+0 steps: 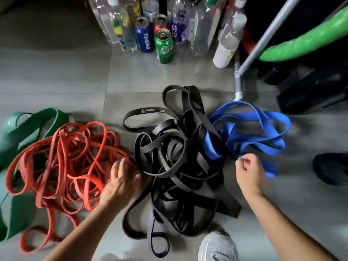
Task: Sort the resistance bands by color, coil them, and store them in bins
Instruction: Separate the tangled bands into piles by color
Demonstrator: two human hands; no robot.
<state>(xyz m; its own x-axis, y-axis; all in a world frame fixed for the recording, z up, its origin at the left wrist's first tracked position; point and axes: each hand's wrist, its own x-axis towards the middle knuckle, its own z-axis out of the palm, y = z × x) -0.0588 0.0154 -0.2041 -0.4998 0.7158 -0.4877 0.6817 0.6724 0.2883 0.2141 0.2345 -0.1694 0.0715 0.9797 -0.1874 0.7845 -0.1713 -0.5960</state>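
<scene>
Four piles of resistance bands lie on the grey tiled floor. Wide green bands (pixel 28 129) lie at the far left, partly under a tangle of thin red bands (pixel 64 162). A heap of black bands (pixel 177 166) fills the middle. Blue bands (pixel 250 132) spread out to its right, one blue loop lying among the black. My left hand (pixel 122 179) rests with spread fingers on the right edge of the red tangle, beside the black heap. My right hand (pixel 248 172) hovers with loosely curled fingers just in front of the blue bands; blur hides whether it touches them.
Plastic bottles (pixel 227 44) and drink cans (pixel 163 46) stand in a row at the back. A metal pole (pixel 263 40) and green hoop (pixel 305 42) lean at the back right over dark equipment. My grey shoe (pixel 216 247) is at the bottom, a black shoe (pixel 331 168) at the right.
</scene>
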